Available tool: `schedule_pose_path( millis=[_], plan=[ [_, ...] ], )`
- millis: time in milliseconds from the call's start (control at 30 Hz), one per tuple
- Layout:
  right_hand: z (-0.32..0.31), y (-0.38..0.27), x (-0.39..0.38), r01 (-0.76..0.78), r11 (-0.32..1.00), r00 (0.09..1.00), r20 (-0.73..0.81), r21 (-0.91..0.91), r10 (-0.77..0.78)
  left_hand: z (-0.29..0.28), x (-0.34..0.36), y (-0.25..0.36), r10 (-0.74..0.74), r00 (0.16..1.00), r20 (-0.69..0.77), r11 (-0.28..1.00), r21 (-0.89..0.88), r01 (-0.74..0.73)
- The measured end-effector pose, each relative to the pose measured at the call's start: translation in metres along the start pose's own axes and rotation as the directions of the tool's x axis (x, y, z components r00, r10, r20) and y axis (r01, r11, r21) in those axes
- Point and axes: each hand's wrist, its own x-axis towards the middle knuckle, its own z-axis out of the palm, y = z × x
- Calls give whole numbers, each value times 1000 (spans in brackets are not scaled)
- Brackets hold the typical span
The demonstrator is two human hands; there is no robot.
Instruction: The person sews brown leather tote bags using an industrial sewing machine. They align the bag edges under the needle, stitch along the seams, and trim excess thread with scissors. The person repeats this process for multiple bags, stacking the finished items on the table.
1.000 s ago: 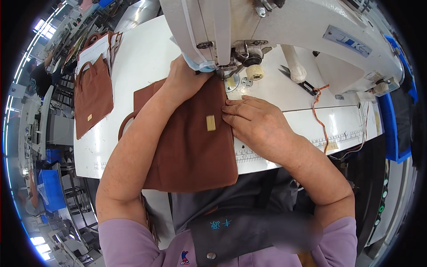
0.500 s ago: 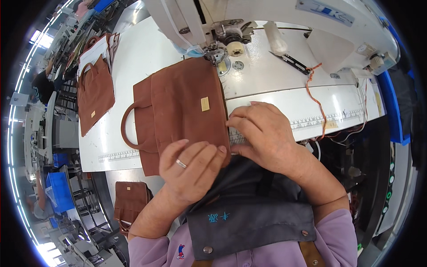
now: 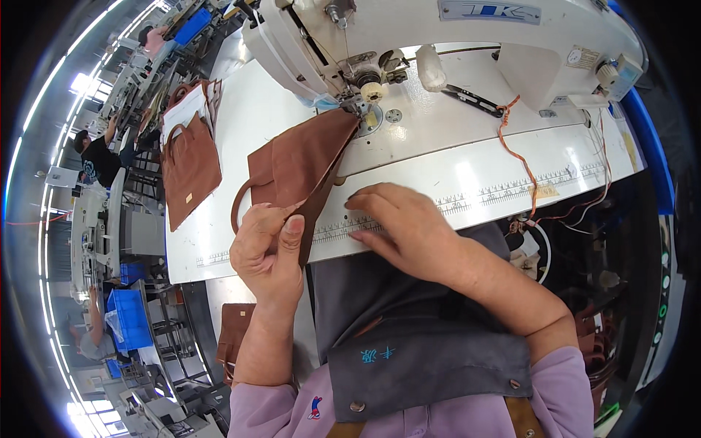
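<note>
A brown handbag (image 3: pixel 303 157) lies partly lifted on the white sewing table (image 3: pixel 431 164), its far corner at the needle area of the sewing machine (image 3: pixel 365 91). Its near edge is pinched between the thumb and fingers of my left hand (image 3: pixel 269 252), which tilts that side upward. The bag's looped handle (image 3: pixel 239 204) sticks out to the left. My right hand (image 3: pixel 401 226) holds nothing; its fingers are bent but apart, just over the printed ruler strip (image 3: pixel 456 203) by the table's front edge, right of the bag and not touching it.
Black-handled thread snips (image 3: pixel 473 99) and an orange cord (image 3: pixel 511 150) lie to the right. More brown bag pieces are stacked at the table's left (image 3: pixel 191 171), with another brown bag (image 3: pixel 235 328) below the table edge. Blue bins and co-workers appear farther left.
My left hand has taken the bag's near edge and raised it, folding the front panel up and leftward. My right hand has come away from the bag's right edge.
</note>
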Motion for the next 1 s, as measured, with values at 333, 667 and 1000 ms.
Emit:
schedule_pose_path(
  millis=[333,667,1000],
  plan=[
    [90,-20,4,94,970,996,-13,224,-94,6,8,21,224,915,335,949,139,-283],
    [11,-15,-27,206,979,948,250,-3,-198,10,-24,-4,417,764,492,797,207,-568],
    [-29,8,-20,410,838,912,164,-360,-376,24,-31,-7,451,743,494,776,194,-600]
  ],
)
